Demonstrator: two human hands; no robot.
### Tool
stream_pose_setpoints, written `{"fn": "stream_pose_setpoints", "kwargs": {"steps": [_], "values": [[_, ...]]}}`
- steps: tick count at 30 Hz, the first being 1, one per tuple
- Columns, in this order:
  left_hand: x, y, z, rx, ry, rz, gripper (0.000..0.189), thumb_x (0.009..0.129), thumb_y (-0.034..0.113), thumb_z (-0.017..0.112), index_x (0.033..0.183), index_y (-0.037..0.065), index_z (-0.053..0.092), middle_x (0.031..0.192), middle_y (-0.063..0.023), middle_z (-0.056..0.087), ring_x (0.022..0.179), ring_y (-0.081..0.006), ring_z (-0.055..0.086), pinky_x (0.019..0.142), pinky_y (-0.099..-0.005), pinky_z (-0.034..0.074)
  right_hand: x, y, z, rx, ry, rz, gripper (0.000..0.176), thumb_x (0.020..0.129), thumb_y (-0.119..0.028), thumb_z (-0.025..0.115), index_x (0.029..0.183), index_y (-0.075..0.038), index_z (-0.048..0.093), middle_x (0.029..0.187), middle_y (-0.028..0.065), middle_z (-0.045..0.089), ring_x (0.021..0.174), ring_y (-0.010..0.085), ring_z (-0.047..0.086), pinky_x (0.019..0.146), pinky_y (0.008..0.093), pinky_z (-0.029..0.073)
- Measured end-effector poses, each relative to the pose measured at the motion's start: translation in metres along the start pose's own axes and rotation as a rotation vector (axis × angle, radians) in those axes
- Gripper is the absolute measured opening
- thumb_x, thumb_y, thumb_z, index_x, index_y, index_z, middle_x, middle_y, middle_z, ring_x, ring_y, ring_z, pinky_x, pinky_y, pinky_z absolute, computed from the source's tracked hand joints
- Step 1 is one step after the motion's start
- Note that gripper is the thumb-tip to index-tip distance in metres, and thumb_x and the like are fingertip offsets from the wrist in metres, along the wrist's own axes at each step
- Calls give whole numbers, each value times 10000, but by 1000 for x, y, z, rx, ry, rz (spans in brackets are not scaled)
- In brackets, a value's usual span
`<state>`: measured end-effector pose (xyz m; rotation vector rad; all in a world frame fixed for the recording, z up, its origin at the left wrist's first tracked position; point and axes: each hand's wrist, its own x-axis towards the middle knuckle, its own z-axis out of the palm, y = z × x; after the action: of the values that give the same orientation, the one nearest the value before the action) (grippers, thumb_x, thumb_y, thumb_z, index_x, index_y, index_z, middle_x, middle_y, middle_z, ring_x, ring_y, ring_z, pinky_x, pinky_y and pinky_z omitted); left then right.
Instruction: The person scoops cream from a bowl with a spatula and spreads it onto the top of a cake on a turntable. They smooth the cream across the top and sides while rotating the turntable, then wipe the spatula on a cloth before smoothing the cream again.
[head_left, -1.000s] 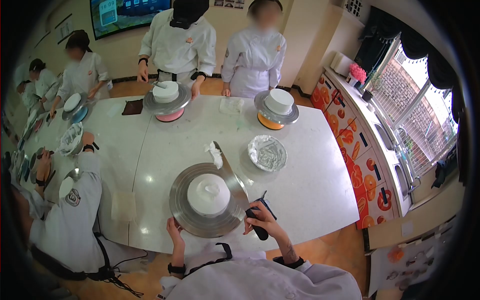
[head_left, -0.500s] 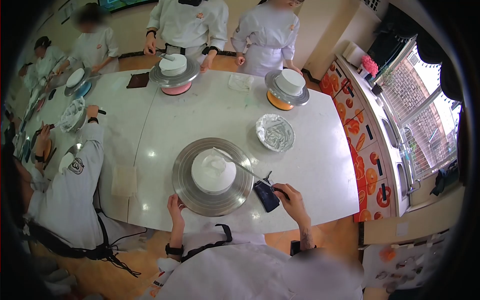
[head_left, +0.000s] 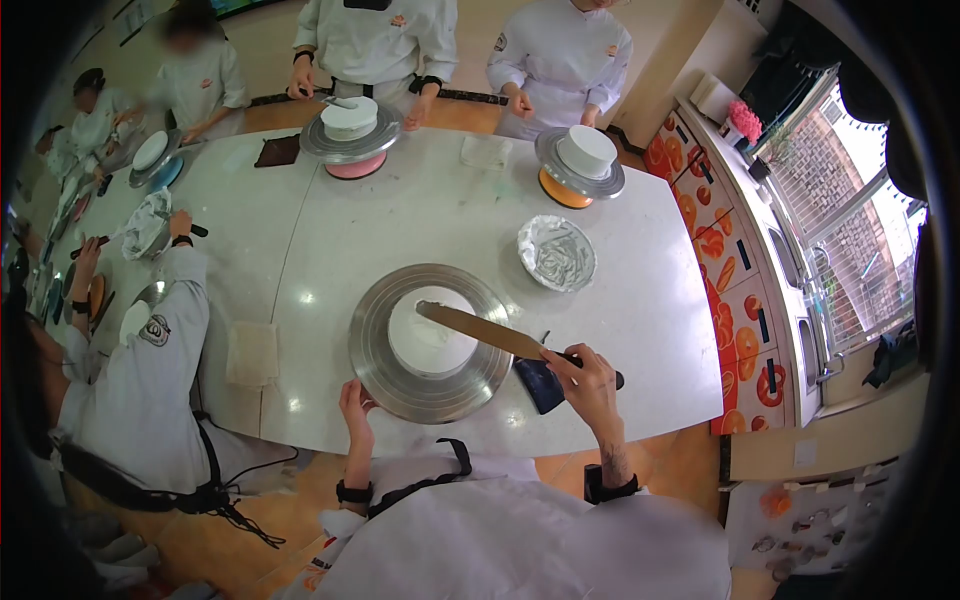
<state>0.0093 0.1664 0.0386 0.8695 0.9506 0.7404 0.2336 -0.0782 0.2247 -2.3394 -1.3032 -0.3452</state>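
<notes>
A round cake [head_left: 425,352] covered in white cream sits on a metal cake turntable [head_left: 375,385] in front of me. At the turntable's near left rim is my left hand [head_left: 357,408], its fingers curled against the edge. My right hand [head_left: 590,385] grips the dark handle of an icing spatula [head_left: 485,331]. The spatula's long blade reaches over the cake, its broad face turned up and its tip above the middle of the top. Partly hidden beneath my right hand, a dark blue pouch-like item [head_left: 540,385] lies on the table.
A bowl [head_left: 557,253] smeared with white cream stands beyond the spatula. Across the white table [head_left: 320,220] are other turntables with cakes, including one on a pink base [head_left: 355,165] and one on an orange base [head_left: 565,190]. A folded cloth [head_left: 253,353] lies left; a co-worker's sleeve [head_left: 165,335] reaches in there.
The spatula has turned from edge-on to broad face up, its tip now lifted off the cream. My right hand has rolled with it. My left hand stays at the turntable rim.
</notes>
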Motion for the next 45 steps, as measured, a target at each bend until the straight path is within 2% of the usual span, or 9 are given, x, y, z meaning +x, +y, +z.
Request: {"fn": "stream_pose_setpoints", "kwargs": {"steps": [4,9,15,18,25,31,33,43,45], "values": [[0,1,-1,-5,-22,4,253,843,330,536,873,79,526,759,10,543,692,-88,528,589,-253,422,-2,2,-8,-80,14,7,366,683,-70,658,1013,-226,644,733,35,533,595,185,541,553,298,450],[0,4,1,-10,-24,13,231,849,326,537,845,95,524,750,25,539,694,-77,520,599,-250,414,-9,-5,-4,72,-33,82,301,689,-55,667,944,-216,678,702,39,543,519,163,528,472,282,428],[6,1,0,-5,-20,11,223,853,323,532,840,101,523,739,32,532,687,-71,512,606,-247,410,-7,-15,4,50,-18,-10,354,667,-35,668,968,-221,667,717,41,531,562,178,542,505,298,436],[7,3,1,8,-9,1,219,858,319,526,846,100,522,740,33,533,689,-70,512,607,-245,408,-3,-11,0,-85,29,-16,382,649,-30,672,977,-225,663,722,42,527,578,179,546,519,305,441],[7,3,1,11,-2,-1,211,863,311,517,860,100,523,744,34,537,691,-68,511,605,-241,404,-7,-10,-1,-6,4,-18,385,640,-17,666,962,-228,667,716,37,526,558,166,532,501,292,433],[7,1,1,11,5,2,221,862,318,517,858,97,522,747,31,539,694,-69,512,608,-240,404,-4,-14,-6,-115,48,18,376,646,-18,661,960,-224,669,714,41,529,558,169,538,504,292,447],[6,1,3,-4,32,15,202,856,302,532,844,100,536,701,46,518,648,-47,495,556,-216,395,-4,-16,-6,-75,18,-11,364,651,-24,660,957,-220,669,704,39,524,558,168,537,506,293,446],[5,1,1,-1,4,29,206,855,304,533,849,98,543,711,42,533,647,-51,506,543,-218,401,-3,-21,-10,-41,-18,-14,330,685,-47,658,963,-223,669,695,38,548,543,173,538,501,296,446],[5,2,1,-2,-7,25,214,854,309,534,841,96,541,712,41,534,649,-52,510,539,-218,405,-2,-23,-13,113,-78,5,300,709,-53,650,967,-207,671,690,50,567,531,166,533,488,282,429]]}}
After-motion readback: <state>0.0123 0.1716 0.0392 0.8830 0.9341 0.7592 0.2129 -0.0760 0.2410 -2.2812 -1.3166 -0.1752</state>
